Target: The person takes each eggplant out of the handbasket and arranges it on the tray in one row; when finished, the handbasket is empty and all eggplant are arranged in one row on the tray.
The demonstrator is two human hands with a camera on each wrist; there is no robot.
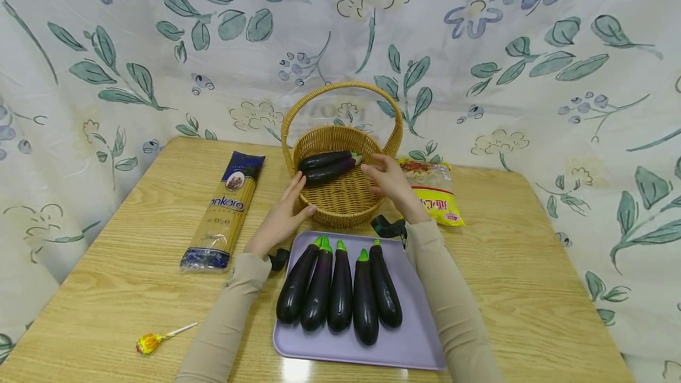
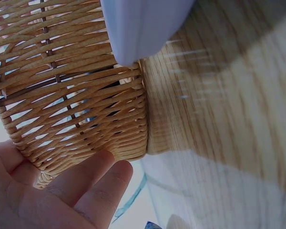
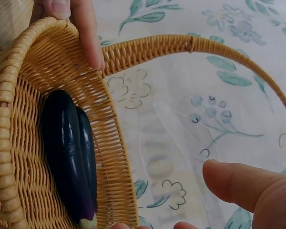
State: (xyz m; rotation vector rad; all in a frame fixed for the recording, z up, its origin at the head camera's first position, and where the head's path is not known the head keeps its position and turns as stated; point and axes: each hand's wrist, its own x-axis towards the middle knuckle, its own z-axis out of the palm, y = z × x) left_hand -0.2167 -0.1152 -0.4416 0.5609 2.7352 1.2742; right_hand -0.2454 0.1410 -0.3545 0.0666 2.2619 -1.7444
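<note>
A wicker basket point(image 1: 340, 197) with a tall arched handle holds two eggplants point(image 1: 327, 168), lying side by side toward its left; both also show in the right wrist view. My left hand point(image 1: 282, 220) touches the basket's left side, fingers extended along the woven wall point(image 2: 81, 119), thumb at the rim. Over the basket's right rim is my right hand point(image 1: 391, 182), its fingers relaxed with nothing in them. In the right wrist view its thumb point(image 3: 243, 186) stands apart from the eggplants. Several more eggplants point(image 1: 340, 294) lie in a row on a lilac tray point(image 1: 415, 336) in front of the basket.
A spaghetti packet point(image 1: 223, 211) lies left of the basket. To the right, partly behind my right hand, is a yellow and clear food bag point(image 1: 444, 200). A lollipop point(image 1: 151, 343) lies at the front left. A floral cloth point(image 1: 319, 22) hangs behind the wooden table point(image 1: 521, 288).
</note>
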